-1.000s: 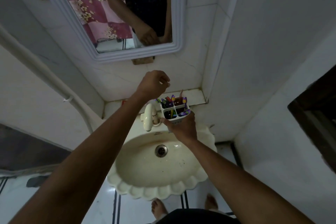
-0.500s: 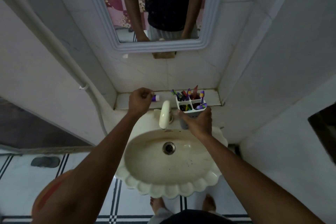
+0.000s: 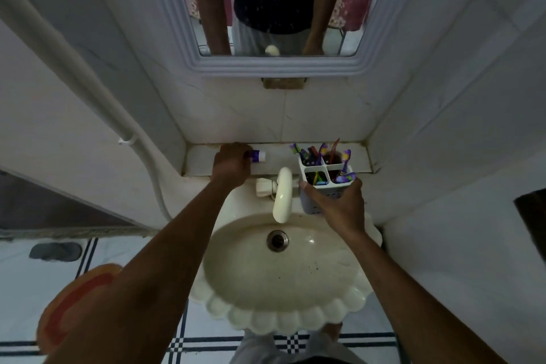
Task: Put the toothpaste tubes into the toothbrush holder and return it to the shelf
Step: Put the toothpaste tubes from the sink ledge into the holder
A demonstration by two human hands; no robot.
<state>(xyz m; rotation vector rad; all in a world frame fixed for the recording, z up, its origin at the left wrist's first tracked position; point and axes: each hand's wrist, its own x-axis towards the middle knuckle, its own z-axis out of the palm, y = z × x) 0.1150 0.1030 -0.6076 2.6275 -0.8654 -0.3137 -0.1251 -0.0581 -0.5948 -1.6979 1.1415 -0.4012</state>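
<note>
Toothpaste tube (image 3: 258,156) lies on tiled shelf (image 3: 359,159) above sink (image 3: 283,313), left hand (image 3: 232,164) clasping it. Right hand (image 3: 339,204) grips four-compartment toothbrush holder (image 3: 320,186), toothbrushes (image 3: 344,170) inside.

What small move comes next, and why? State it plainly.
Probably lift the toothpaste tube off the shelf and carry it right to the toothbrush holder. The left hand is closed on the tube, which lies on the shelf, while the right hand holds the holder over the sink.
</note>
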